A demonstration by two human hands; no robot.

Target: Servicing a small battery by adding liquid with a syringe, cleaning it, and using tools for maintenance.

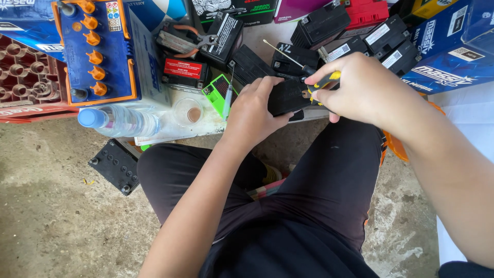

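At the frame's centre, the left hand [256, 110] clamps a small black battery [288, 96] steady on the tabletop [170, 135] while the right hand [360, 87] grips a yellow-handled screwdriver [303, 66] over its top.

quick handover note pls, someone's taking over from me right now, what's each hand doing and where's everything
Left hand: steadies the small black battery at the board's edge.
Right hand: grips a yellow-and-black screwdriver, tip hidden at the battery's top.
Nearby: syringe and green battery left of the left hand; plastic cup; water bottle; pliers behind.
Done: cannot tell.
Left: battery is in hand, screwdriver on it.
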